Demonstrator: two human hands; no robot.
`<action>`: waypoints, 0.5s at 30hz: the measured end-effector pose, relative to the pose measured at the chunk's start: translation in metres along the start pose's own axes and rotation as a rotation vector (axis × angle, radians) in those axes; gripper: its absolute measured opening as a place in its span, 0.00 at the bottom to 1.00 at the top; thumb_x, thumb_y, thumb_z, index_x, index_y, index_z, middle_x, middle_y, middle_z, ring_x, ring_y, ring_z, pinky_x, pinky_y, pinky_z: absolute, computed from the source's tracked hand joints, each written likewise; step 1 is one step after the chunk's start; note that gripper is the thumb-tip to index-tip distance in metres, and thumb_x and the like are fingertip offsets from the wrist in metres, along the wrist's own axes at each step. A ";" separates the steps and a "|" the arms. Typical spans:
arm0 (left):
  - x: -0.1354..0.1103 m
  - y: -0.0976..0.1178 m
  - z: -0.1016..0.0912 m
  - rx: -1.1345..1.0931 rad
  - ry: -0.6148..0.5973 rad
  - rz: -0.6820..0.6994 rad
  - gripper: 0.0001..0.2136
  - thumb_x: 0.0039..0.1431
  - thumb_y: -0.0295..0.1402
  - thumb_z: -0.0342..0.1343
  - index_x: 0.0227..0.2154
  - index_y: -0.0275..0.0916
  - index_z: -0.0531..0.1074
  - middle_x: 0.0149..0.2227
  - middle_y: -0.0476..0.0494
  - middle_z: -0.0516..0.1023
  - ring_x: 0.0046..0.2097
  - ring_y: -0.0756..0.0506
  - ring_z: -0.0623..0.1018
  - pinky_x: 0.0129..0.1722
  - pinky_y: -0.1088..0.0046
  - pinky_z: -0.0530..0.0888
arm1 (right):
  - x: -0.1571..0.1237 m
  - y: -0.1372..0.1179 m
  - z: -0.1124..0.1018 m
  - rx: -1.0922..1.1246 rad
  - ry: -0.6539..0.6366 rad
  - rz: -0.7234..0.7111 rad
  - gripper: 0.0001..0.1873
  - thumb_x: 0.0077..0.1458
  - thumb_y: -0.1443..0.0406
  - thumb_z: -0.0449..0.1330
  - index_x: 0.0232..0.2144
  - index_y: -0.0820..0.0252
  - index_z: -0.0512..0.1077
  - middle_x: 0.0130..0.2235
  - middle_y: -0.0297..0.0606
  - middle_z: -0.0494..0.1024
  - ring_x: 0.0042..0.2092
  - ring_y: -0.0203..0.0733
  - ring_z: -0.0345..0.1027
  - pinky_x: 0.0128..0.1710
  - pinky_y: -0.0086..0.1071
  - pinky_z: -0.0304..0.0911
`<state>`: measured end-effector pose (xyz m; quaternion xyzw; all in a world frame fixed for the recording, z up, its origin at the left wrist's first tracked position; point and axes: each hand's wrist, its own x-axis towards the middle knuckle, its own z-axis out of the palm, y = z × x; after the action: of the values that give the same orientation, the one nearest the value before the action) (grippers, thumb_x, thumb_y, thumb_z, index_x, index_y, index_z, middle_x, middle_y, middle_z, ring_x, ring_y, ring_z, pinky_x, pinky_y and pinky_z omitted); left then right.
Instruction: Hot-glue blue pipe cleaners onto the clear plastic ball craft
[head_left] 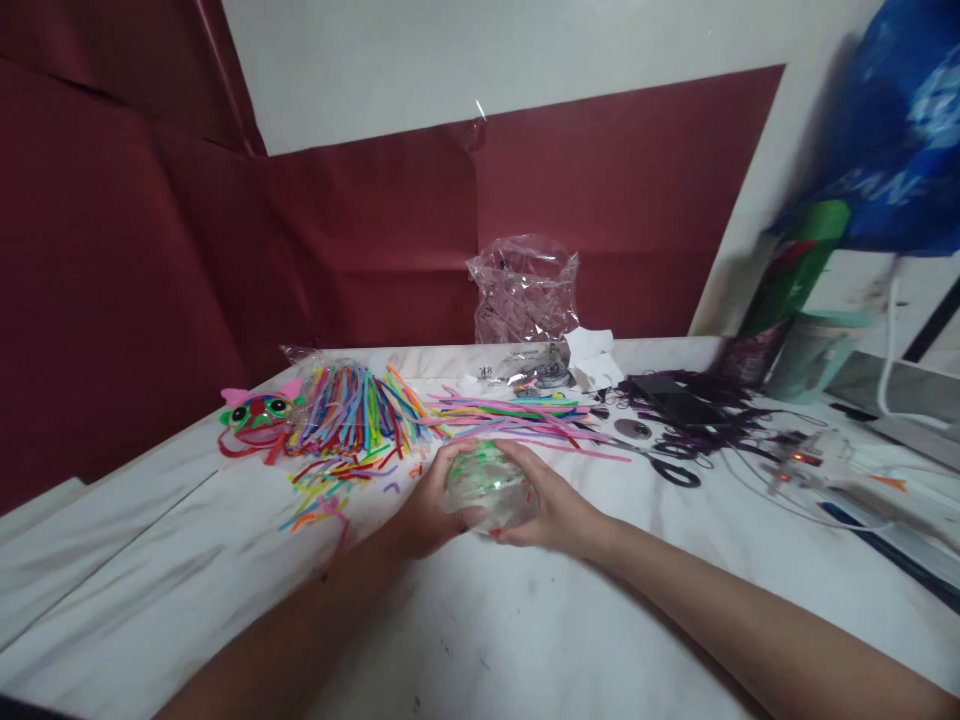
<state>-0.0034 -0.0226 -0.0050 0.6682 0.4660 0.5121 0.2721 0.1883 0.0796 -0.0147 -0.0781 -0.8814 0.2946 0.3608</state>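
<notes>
- Far left of the white marble-look table [525,640]: a little craft face in pink, red and green foam with googly eyes [255,412]. It's well apart from both hands.
- Just right of that, a fat fanned-out bundle of multicolour pipe cleaners [352,410], with short cut scraps of pipe cleaner [330,490] scattered nearer, just left of the left hand.
- Left hand [427,510]: fingers curled and pressed on the left side of a clear, roundish plastic ball-shaped thing with green bits showing inside [487,490]. Wrapped on it, not spread open.
- That clear ball is dead centre, mid-table, squeezed between both hands and at or just above the tabletop; can't tell which. It's roughly round, so no real long axis to speak of. Neither hand is nearer, both are touching it from opposite sides.
- Right hand [551,510]: cupped on the right side of the ball, fingers closed round it, thumb on top.
- Just beyond the hands, a loose spread of straight coloured pipe cleaners [517,420] lying mostly left-to-right.
- Further back, a crinkled clear plastic bag [525,290] standing upright against the dark red wall covering.
- Right of centre: black-handled scissors [671,465], a dark phone [679,400] on a tangle of dark purple strands, and cables further right.
</notes>
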 end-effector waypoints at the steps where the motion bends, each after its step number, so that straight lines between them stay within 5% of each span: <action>1: 0.000 -0.003 0.000 -0.015 -0.004 0.001 0.34 0.49 0.50 0.62 0.55 0.42 0.57 0.58 0.35 0.63 0.58 0.34 0.65 0.58 0.54 0.62 | 0.000 0.000 0.000 -0.019 -0.004 -0.025 0.52 0.39 0.58 0.71 0.62 0.54 0.50 0.60 0.50 0.61 0.62 0.54 0.55 0.60 0.47 0.54; 15: 0.002 -0.020 0.003 -0.094 0.038 0.008 0.32 0.48 0.48 0.63 0.52 0.41 0.61 0.54 0.37 0.65 0.56 0.36 0.66 0.56 0.58 0.62 | -0.001 0.005 0.005 -0.091 -0.022 -0.062 0.53 0.39 0.59 0.72 0.62 0.53 0.49 0.60 0.50 0.60 0.62 0.55 0.54 0.59 0.48 0.56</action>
<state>-0.0072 -0.0121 -0.0215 0.6467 0.4438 0.5472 0.2921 0.1856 0.0807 -0.0210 -0.0640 -0.8999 0.2437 0.3559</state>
